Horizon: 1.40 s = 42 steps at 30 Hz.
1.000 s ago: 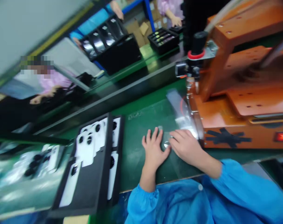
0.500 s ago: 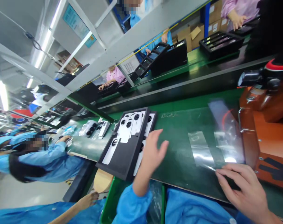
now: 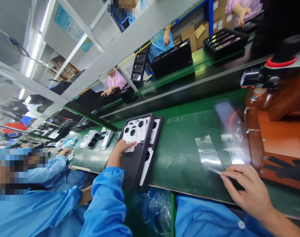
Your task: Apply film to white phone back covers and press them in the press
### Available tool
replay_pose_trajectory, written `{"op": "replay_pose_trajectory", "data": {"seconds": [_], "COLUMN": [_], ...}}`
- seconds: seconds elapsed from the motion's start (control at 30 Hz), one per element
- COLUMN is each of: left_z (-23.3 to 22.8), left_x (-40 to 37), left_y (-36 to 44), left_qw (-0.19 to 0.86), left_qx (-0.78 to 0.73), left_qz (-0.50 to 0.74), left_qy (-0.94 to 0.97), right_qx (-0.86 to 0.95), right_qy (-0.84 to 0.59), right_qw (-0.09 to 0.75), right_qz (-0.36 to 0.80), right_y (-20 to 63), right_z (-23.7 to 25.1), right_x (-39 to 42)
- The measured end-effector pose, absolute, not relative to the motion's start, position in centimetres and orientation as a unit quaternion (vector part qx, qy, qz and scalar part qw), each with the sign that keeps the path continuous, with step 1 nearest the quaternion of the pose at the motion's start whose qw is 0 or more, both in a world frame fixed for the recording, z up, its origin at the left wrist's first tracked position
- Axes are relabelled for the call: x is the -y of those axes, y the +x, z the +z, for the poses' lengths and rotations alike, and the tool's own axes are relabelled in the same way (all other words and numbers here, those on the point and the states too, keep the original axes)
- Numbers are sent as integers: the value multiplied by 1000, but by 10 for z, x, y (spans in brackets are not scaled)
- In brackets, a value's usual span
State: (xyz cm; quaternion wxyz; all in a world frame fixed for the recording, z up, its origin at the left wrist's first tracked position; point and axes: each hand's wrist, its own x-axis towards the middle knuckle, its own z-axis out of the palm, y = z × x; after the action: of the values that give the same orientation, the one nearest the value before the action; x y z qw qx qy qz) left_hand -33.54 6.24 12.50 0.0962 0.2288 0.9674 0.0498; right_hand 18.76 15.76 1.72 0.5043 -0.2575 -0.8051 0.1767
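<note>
Green bench mat [image 3: 186, 158] under overhead racking; conveyor line running beyond at 12 o'clock, orange press fixture [image 3: 280, 131] at 3 o'clock.

Left hand [image 3: 122, 147]: fingers closed on the lower edge of one white phone back cover [image 3: 130, 135], topmost of a loose fanned stack in the black tray [image 3: 136, 164], at 9 o'clock from mat centre. Thumb hidden, so exact grip cannot be told.

Right hand [image 3: 246, 187]: fingers curled, tips pressed on the near edge of the clear film sleeves [image 3: 207, 153], at 4 o'clock.

Risks, as judgement:
- Stack fanned and unsecured; lifting the top cover at an angle likely to drag its neighbours and scratch faces or camera rings.
- Tray overhanging the bench edge at 6 o'clock; downward pressure could tip it.
- Sleeves glossy and overlapping; two may lift as one, or slide against the fixture.
- Bare fingers liable to leave prints on cover and film.

Counts:
- Trays on this mat: 1.
- Covers in the fan: about 4, overlap preventing an exact count; further covers in side slots: 3 visible.
- Sleeves: at least 2, exact number not discernible.
- Loose covers farther along the bench [image 3: 97, 138] at 9 o'clock: several, blurred.
- Co-workers in view: at least 4.
</note>
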Motion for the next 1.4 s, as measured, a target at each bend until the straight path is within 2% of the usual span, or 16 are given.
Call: {"op": "replay_pose_trajectory", "data": {"seconds": [0.1, 0.2, 0.33, 0.4, 0.47, 0.57, 0.7, 0.8, 0.93, 1.07, 1.2, 1.4], "left_z": [138, 155, 168, 161, 141, 94, 43, 36, 46, 44, 29, 15], "left_x": [-68, -56, -24, -10, -3, -8, -26, -29, -18, -5, -7, -17], "left_y": [-334, -316, -254, -207, -154, -78, -13, 3, -6, -29, -30, -6], "left_qw": [78, 15, -88, -99, -20, 165, 312, 338, 229, 84, 69, 43], "left_qx": [-973, -975, -961, -942, -875, -791, -740, -741, -793, -748, -649, -675], "left_qz": [39, 49, 99, 152, 329, 425, 419, 334, 201, 160, 163, 220], "left_qy": [215, 216, 241, 282, 355, 407, 424, 474, 528, 639, 740, 702], "right_qx": [806, 805, 802, 799, 790, 764, 712, 678, 685, 686, 711, 778], "right_qy": [-253, -256, -269, -276, -286, -313, -372, -413, -436, -448, -452, -446], "right_qw": [505, 502, 489, 480, 480, 487, 454, 402, 383, 384, 351, 238], "right_qz": [175, 185, 212, 234, 254, 284, 385, 456, 440, 426, 409, 374], "right_y": [187, 185, 185, 186, 186, 182, 162, 146, 133, 130, 127, 114], "right_z": [21, 25, 29, 30, 31, 36, 48, 54, 52, 48, 48, 50], "right_x": [-156, -155, -154, -152, -151, -148, -156, -172, -192, -201, -200, -192]}}
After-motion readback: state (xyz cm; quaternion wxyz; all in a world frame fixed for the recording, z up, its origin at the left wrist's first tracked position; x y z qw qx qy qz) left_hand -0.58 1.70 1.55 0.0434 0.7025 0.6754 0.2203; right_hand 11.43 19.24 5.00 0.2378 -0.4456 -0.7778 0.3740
